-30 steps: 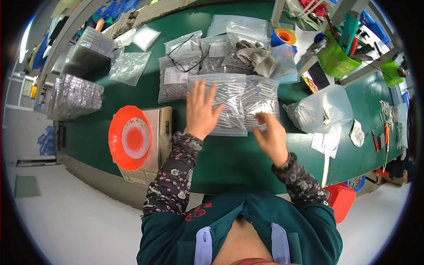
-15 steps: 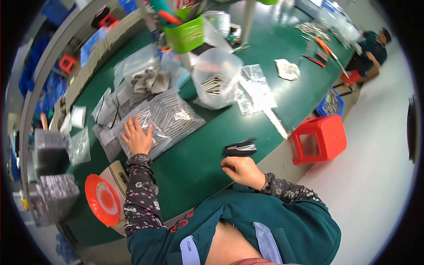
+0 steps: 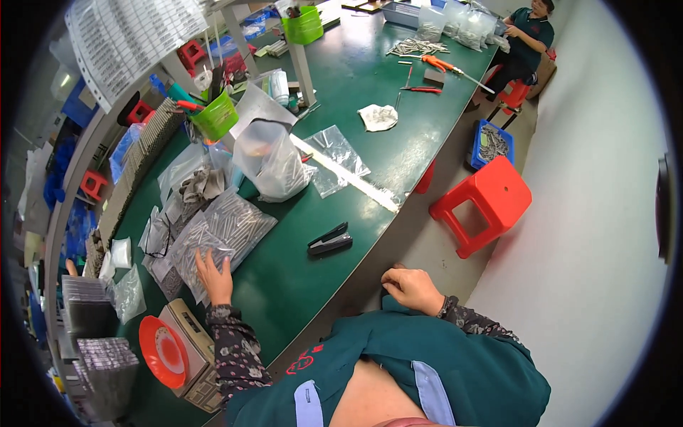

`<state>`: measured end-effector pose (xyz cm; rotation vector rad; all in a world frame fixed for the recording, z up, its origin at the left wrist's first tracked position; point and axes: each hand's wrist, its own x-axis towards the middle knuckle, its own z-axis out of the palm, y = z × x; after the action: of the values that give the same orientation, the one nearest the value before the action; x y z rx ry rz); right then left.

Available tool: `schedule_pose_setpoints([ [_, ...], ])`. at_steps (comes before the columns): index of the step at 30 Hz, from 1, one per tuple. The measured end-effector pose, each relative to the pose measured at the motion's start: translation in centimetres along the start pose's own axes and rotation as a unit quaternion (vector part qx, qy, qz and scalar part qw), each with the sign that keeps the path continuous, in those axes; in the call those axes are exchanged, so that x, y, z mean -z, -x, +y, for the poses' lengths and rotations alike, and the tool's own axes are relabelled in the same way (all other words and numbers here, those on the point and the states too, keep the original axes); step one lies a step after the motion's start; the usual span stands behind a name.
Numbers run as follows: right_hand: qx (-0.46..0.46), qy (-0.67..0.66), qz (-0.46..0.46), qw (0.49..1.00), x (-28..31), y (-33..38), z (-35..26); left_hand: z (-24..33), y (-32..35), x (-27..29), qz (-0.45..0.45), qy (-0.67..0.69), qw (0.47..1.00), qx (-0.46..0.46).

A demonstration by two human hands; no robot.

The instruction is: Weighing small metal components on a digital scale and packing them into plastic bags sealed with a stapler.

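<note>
The left hand [image 3: 213, 277] is lying flat, fingers spread, on a clear bag of metal parts [image 3: 203, 250] on the green surface [image 3: 299, 270]. The right hand [image 3: 413, 288], fingers curled and empty, is hanging off its edge. Several filled bags are lying stacked; the black stapler [image 3: 329, 240] is sitting untouched, so sealing appears unfinished.

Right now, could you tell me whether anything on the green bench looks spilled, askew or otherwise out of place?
Nothing looks spilled or damaged. The black stapler lies alone on bare green table, apart from the other things. The left hand rests flat on overlapping clear bags of metal parts, which lie fanned rather than squared. The right hand sits at the bench edge, off the work.
</note>
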<state>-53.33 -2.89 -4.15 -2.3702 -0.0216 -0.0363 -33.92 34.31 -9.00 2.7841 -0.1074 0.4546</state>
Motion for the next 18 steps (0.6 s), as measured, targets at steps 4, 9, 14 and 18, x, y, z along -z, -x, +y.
schedule_pose_setpoints([
  [4, 0.032, 0.016, 0.022, 0.999, 3.6, -1.2, 3.5, 4.7, 3.7, -1.5, 0.028, 0.112, 0.993, 0.021],
  [9, 0.026, 0.052, 0.027, 0.998, 9.4, -2.2, 10.6, 13.3, 6.4, -3.7, 0.048, 0.129, 0.989, 0.048],
  [14, -0.005, 0.113, 0.039, 0.993, 15.5, -4.9, 15.7, 22.6, 4.1, -3.7, 0.032, 0.063, 0.996, -0.047],
  [18, 0.047, 0.127, 0.087, 0.987, 19.2, -9.3, 18.3, 27.3, 1.4, -4.4, 0.021, 0.093, 0.992, -0.084],
])
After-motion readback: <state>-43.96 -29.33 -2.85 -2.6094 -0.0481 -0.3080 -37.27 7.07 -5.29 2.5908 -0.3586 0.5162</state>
